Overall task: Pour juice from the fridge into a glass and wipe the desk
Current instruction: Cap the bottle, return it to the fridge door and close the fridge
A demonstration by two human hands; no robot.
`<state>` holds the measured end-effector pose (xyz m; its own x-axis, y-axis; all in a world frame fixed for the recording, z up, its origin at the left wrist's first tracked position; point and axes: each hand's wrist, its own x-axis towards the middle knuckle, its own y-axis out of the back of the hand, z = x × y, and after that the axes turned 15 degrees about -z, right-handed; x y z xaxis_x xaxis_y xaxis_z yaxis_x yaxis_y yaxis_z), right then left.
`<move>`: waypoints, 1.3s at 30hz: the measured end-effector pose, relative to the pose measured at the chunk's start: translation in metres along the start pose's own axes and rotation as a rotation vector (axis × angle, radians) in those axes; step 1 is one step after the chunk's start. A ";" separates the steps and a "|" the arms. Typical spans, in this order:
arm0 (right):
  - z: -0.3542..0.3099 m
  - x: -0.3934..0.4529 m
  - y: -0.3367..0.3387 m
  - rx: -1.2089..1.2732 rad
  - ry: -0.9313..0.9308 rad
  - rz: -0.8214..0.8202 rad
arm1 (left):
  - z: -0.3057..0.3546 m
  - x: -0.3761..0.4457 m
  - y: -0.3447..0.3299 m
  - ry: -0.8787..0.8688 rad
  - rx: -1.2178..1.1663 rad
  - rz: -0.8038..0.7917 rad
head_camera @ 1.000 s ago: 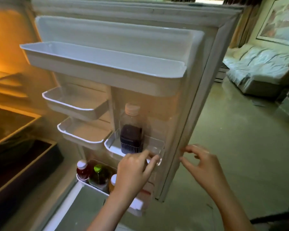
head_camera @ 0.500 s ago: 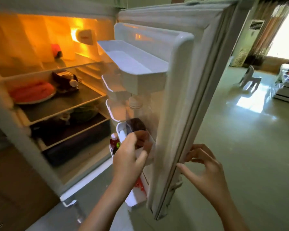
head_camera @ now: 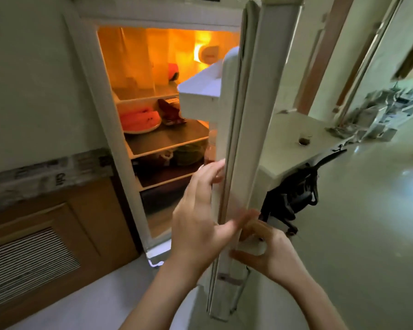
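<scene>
The fridge [head_camera: 105, 129] stands open and lit inside, and its door [head_camera: 244, 129] faces me edge-on. A juice bottle [head_camera: 211, 148] with a pale cap and dark contents peeks out from behind the door's inner rim; most of it is hidden. My left hand [head_camera: 198, 215] rests on the door's inner rim just below the bottle, fingers fairly straight and pointing up, thumb lying across the edge. My right hand [head_camera: 265, 251] grips the outer edge of the door lower down, with fingers and thumb curled round it. A white desk [head_camera: 289, 129] stands right behind the door.
Fridge shelves hold a plate of watermelon [head_camera: 140, 120] and dark items. A small round object [head_camera: 303, 140], possibly a glass, sits on the desk. A black office chair [head_camera: 293, 196] is tucked under it. Wooden cabinet [head_camera: 41, 244] at left, cluttered shelves [head_camera: 386, 113] far right.
The door now shows edge-on instead of its inner shelves. My left hand has come off the bottle's shelf onto the door rim. My right hand has closed round the door's outer edge.
</scene>
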<state>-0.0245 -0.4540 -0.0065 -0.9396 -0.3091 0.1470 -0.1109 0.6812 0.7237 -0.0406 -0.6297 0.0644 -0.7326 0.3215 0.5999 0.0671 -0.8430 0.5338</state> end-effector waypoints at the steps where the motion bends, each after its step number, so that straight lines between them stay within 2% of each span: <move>1: 0.003 0.006 -0.010 0.022 -0.011 -0.044 | -0.004 -0.001 0.005 0.034 0.021 -0.004; 5: 0.010 0.035 -0.057 -0.034 -0.091 -0.225 | -0.031 -0.004 0.033 0.064 0.059 0.044; 11: -0.006 0.091 -0.111 -0.157 -0.089 -0.416 | -0.083 0.003 0.074 0.058 0.132 0.200; 19: -0.032 0.165 -0.152 -0.251 -0.048 -0.400 | -0.159 0.026 0.107 0.116 0.281 0.342; 25: -0.048 0.210 -0.172 -0.316 -0.073 -0.409 | -0.199 0.047 0.122 0.070 0.290 0.396; 32: -0.053 0.241 -0.184 -0.331 -0.119 -0.402 | -0.225 0.063 0.132 0.023 0.334 0.409; 39: -0.055 0.247 -0.188 -0.311 -0.128 -0.373 | -0.234 0.068 0.136 0.065 0.358 0.367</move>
<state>-0.2177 -0.6942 -0.0693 -0.8885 -0.3972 -0.2300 -0.3638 0.3039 0.8805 -0.2395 -0.8231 0.0381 -0.6567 -0.0047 0.7541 0.5472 -0.6910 0.4723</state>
